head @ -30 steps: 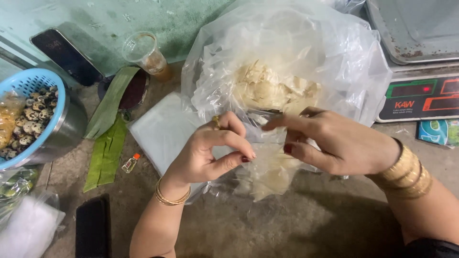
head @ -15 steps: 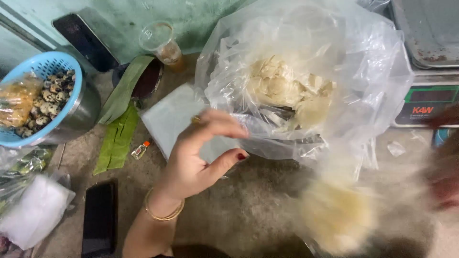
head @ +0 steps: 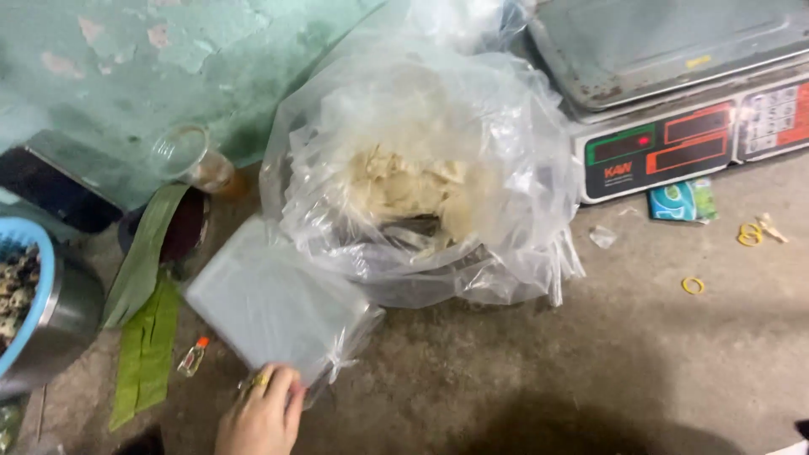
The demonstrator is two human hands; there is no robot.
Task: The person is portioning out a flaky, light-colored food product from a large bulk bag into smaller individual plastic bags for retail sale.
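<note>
My left hand (head: 259, 413) is at the bottom edge, fingertips resting on the near corner of a flat stack of clear plastic bags (head: 274, 303). It holds nothing; a ring shows on one finger. Behind the stack stands a big clear plastic bag (head: 421, 143), open at the top, with pale, lumpy dough-like food (head: 404, 185) inside. My right hand is out of view.
A digital scale (head: 674, 93) stands at the back right. Yellow rubber bands (head: 693, 286) lie on the concrete near a small packet (head: 681, 200). At the left are green leaf strips (head: 145, 337), a tiny bottle (head: 192, 357), a glass (head: 198, 164), and a blue basket (head: 21, 286) in a metal bowl.
My right hand, with a small filled bag, has gone off to the right and out of view. My left hand dropped from the big bag to the flat bag stack.
</note>
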